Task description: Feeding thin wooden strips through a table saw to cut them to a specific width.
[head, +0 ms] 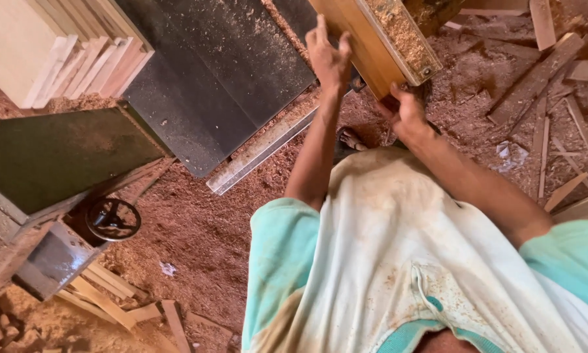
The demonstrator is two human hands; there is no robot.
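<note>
From the head view I see both arms stretched forward and down, away from my chest. My left hand (328, 57) reaches up along the near face of a tilted wooden panel (366, 46), wrist straight, forearm almost in line with it. My right hand (406, 116) comes in lower, bent at the wrist under the panel's bottom corner.

The ground is thick reddish sawdust (202, 222), with loose wood offcuts (542, 72) scattered to the right. A dark machine table (222, 72) lies to the left of the panel, a stack of pale boards (65, 52) beyond it, and a green machine with a black handwheel (113, 219) sits at lower left.

My left fingers are spread and pressed flat against the panel's face, thumb apart. My right fingers curl around the lower corner, gripping it. The panel stands slanted, its top edge heaped with sawdust.
</note>
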